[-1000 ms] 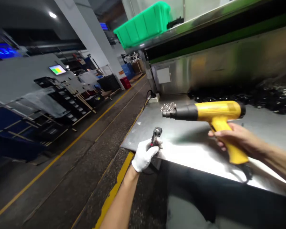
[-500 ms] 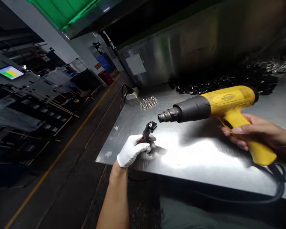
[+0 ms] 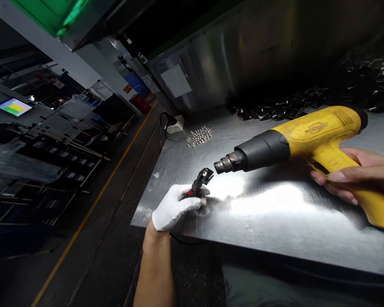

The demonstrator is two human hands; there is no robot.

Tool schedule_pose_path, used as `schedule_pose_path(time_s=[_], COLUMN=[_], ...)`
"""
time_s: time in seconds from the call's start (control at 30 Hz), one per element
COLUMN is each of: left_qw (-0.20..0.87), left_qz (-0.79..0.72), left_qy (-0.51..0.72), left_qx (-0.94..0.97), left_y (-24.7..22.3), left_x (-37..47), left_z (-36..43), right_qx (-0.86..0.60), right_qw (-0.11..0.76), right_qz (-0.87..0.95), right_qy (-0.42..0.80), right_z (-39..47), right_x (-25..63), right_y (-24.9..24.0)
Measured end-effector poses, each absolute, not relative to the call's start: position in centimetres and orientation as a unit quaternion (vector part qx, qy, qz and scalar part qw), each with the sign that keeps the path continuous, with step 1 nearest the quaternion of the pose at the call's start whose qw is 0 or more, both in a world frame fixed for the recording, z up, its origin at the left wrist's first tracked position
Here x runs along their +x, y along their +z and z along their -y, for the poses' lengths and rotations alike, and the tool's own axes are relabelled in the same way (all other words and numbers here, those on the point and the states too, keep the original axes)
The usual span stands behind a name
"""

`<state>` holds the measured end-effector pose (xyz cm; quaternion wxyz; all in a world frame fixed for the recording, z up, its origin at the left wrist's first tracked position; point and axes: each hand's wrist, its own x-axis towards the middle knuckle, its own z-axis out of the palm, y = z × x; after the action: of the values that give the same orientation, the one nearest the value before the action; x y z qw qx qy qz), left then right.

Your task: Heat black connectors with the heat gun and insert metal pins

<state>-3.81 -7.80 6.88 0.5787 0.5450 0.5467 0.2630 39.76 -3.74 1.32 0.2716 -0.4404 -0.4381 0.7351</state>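
Observation:
My left hand (image 3: pixel 176 207), in a white glove with dark fingertips, is closed around a small black part (image 3: pixel 196 185) with a red spot and a shiny metal piece at its upper end. Bare and wrapped round the handle, my right hand (image 3: pixel 355 175) holds a yellow heat gun (image 3: pixel 320 128). The gun's stepped metal nozzle (image 3: pixel 228 163) points left, just beside the top of the black part, with a narrow gap between them. My right fingers lie at the trigger; part of the palm is hidden behind the handle.
Small silver metal pieces (image 3: pixel 199 136) stand in a cluster on the metal table (image 3: pixel 262 230). A pale power strip (image 3: pixel 175 124) with a black plug sits at the table's far left corner. Heaped black parts (image 3: pixel 278 106) lie along the back, before a metal panel (image 3: pixel 208 64).
The heat gun now appears a little farther right and larger in view, its nozzle slightly lower. The black part is tilted slightly more to the right. Both hands keep their hold.

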Motion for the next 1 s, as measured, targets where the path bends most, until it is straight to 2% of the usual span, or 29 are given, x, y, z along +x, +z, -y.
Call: schedule_pose_path(time_s=[1.0], left_qw=[0.578], left_qz=[-0.54], left_qy=[0.245], left_qx=[0.561], left_y=[6.84], left_x=[-3.59], left_z=[7.7], right_qx=[-0.46], right_qw=[0.266], right_qz=[0.44], right_qy=[0.724], right_z=[3.4], right_x=[39.64], right_y=[1.13])
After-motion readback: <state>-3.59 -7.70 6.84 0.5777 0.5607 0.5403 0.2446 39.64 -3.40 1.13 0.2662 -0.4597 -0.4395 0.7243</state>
